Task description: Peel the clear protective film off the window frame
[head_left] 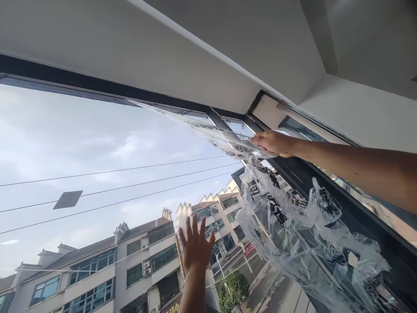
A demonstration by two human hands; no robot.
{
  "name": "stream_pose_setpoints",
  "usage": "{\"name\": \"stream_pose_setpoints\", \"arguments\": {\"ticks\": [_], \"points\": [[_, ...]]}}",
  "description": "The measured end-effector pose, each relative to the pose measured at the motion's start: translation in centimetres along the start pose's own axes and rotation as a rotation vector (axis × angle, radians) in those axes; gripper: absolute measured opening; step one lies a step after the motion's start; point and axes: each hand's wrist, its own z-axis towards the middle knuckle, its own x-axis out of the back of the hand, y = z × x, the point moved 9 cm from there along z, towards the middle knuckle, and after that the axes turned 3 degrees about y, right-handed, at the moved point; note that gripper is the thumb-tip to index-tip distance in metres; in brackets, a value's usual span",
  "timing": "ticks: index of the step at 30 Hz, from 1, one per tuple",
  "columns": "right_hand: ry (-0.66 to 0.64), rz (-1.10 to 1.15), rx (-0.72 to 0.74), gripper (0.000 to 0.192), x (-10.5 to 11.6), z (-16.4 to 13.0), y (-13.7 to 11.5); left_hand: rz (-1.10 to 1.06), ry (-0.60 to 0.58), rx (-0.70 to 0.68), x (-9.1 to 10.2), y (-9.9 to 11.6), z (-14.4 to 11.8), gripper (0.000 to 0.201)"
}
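Your right hand has its fingers clamped on the protective film up by the dark window frame — clear plastic, crinkled, printed with black characters, hanging in a loose bunch down to the right. Your left hand lies flat on the window glass — fingers spread apart, holding nothing.

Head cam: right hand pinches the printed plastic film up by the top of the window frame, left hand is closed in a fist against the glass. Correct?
Not quite. The head view shows the left hand open, fingers spread flat toward the glass, not in a fist. The rest holds: the right hand grips the printed plastic film near the top of the window frame.
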Motion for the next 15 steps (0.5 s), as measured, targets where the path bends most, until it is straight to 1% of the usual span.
{"name": "stream_pose_setpoints", "arguments": {"ticks": [3, 10, 12, 15], "points": [[0.003, 0.021, -0.010, 0.025, -0.1, -0.2, 0.7, -0.012, -0.008, 0.012, -0.2, 0.0, 0.0, 0.063], [0.005, 0.089, -0.040, 0.022, -0.3, -1.1, 1.4, -0.008, -0.008, 0.005, 0.0, -0.1, 0.0, 0.059], [-0.007, 0.116, -0.044, 0.022, -0.5, -1.2, 2.0, -0.004, -0.012, 0.003, 0.1, -0.1, 0.0, 0.058], [-0.020, 0.142, -0.044, 0.027, -0.8, -1.2, 3.1, -0.004, -0.030, 0.009, 0.1, -0.2, 0.1, 0.057]]}}
